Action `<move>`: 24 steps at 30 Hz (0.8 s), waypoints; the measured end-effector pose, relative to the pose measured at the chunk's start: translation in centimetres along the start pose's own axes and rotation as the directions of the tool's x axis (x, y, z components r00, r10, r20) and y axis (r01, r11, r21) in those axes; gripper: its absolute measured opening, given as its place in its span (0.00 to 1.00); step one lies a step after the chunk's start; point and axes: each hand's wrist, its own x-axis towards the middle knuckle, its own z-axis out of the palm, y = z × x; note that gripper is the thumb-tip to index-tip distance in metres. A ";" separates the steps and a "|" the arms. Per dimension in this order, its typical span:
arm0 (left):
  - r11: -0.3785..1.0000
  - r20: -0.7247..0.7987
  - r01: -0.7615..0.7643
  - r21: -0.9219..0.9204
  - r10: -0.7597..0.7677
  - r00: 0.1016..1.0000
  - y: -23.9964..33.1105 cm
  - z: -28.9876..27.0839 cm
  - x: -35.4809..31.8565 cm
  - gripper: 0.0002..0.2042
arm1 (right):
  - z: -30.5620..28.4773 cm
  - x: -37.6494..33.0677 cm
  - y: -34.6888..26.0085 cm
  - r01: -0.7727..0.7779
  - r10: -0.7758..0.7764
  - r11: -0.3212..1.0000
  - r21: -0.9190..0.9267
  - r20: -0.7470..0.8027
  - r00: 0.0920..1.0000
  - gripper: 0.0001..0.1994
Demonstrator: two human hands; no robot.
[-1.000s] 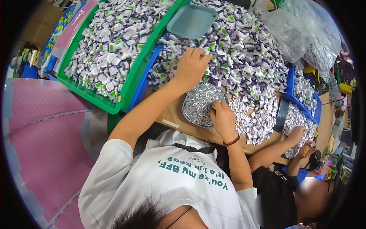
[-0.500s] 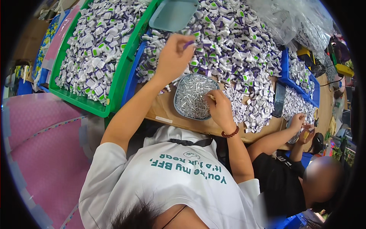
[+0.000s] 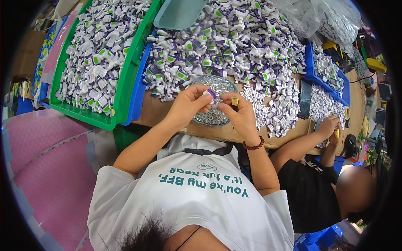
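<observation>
Pinched in my left hand (image 3: 190,106) is a small purple-and-white plastic piece (image 3: 212,93), held over the bowl of thin silver metal pins (image 3: 215,117). Close beside it, my right hand (image 3: 242,117) has its thumb and index finger brought together near that piece. Whatever sits between those fingertips is too small to make out. A yellow cover (image 3: 235,101) wraps one right finger. Beyond both hands spreads a large heap of white, purple and green plastic parts (image 3: 238,50). Small white-and-purple striped pieces (image 3: 278,119) lie right of the bowl.
A green crate (image 3: 133,67) full of similar parts stands at the left, beside a blue tray (image 3: 140,83). An aqua tray (image 3: 178,14) rests at the back. Rightward are a blue bin (image 3: 310,69), clear plastic bags (image 3: 335,21) and a co-worker (image 3: 310,196) handling something.
My left hand has come back from the heap toward me with the purple-and-white piece. My right hand has lifted out of the pins, and the two hands now meet above the bowl.
</observation>
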 end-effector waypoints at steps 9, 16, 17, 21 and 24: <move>0.996 0.024 -0.030 0.085 0.028 0.999 0.0 0.1 -0.5 0.11 | 0.9 -0.6 0.2 0.133 -0.143 0.984 -0.115 -0.086 0.986 0.04; 0.978 0.071 -0.137 0.157 0.127 0.989 -0.2 0.3 -0.6 0.11 | 1.6 -0.5 0.8 0.228 -0.264 0.954 -0.195 -0.185 0.947 0.04; 0.984 0.084 -0.133 0.120 0.124 0.989 -0.3 0.3 -0.6 0.11 | 1.8 -0.6 0.9 0.205 -0.232 0.967 -0.149 -0.201 0.952 0.04; 0.997 0.025 -0.077 -0.026 0.078 0.997 -0.6 1.3 -0.7 0.11 | 2.5 -0.6 1.4 0.164 -0.108 0.968 0.190 -0.276 0.955 0.06; 0.996 0.063 -0.056 -0.067 0.060 0.996 -0.6 1.1 -0.5 0.11 | 1.8 -0.8 0.7 0.113 -0.039 0.937 0.331 -0.222 0.974 0.04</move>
